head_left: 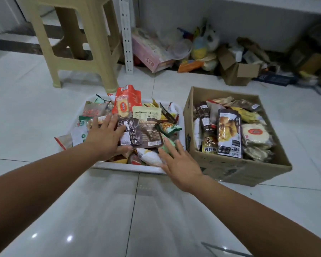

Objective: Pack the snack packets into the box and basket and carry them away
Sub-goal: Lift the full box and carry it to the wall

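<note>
A white basket [119, 166] sits on the floor, heaped with snack packets [148, 134], an orange packet [126, 101] standing tallest at the back. To its right stands a cardboard box [235, 169], also full of packets [229, 134]. My left hand [105, 135] lies flat with fingers spread on the basket's pile, touching a dark brown packet [128, 132]. My right hand [178, 162] hovers with fingers spread over the basket's near right corner, by a white packet [150, 157]. Neither hand grips anything.
A beige plastic stool [82, 43] stands behind the basket. Along the far wall lie a pink carton [148, 52], an open small cardboard box [237, 71] and assorted clutter. A white perforated post [127, 34] rises beside the stool. The floor is glossy white tile.
</note>
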